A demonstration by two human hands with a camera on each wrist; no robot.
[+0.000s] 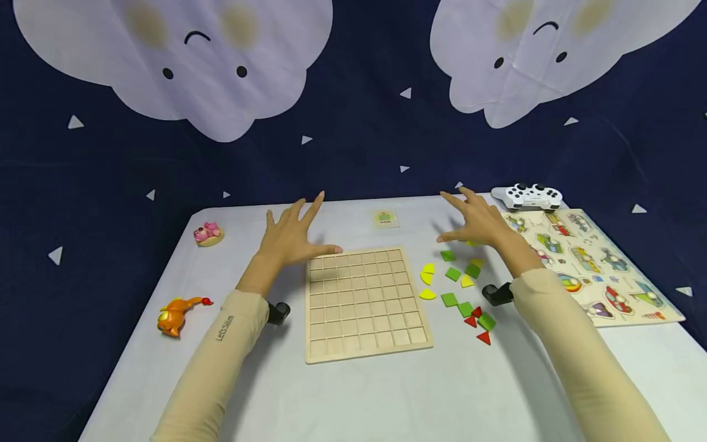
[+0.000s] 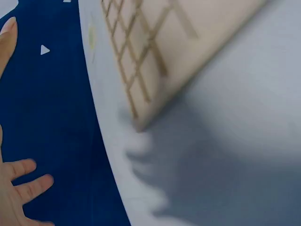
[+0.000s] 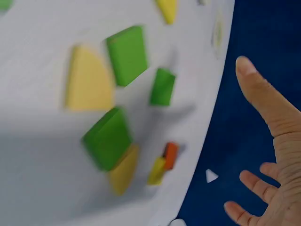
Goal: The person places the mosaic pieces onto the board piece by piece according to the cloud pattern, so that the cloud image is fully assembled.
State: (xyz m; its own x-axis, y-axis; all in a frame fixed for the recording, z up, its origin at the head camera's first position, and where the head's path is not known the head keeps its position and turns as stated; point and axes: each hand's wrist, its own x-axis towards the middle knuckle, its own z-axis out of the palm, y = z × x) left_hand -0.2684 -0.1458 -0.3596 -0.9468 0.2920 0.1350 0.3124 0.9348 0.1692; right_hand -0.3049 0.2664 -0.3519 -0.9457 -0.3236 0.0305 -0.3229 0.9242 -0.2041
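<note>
With left hand point(image 1: 291, 238) and right hand point(image 1: 479, 222) spread wide and holding nothing, see the flat wooden board point(image 1: 364, 304) on the desk point(image 1: 364, 399) near the left hand, likely light, stiff, a bit smooth and hard to break, so best to hold by its outside edges point(image 1: 370, 355).

a pale wooden board point(image 1: 364, 307), ruled into a grid of cells, lies flat on the counter point(image 1: 353, 405), slightly turned. loosely scattered to its right are green squares point(image 1: 453, 274) and yellow wedges point(image 1: 428, 294), with red triangles point(image 1: 484, 337) at the scatter's near end.
</note>
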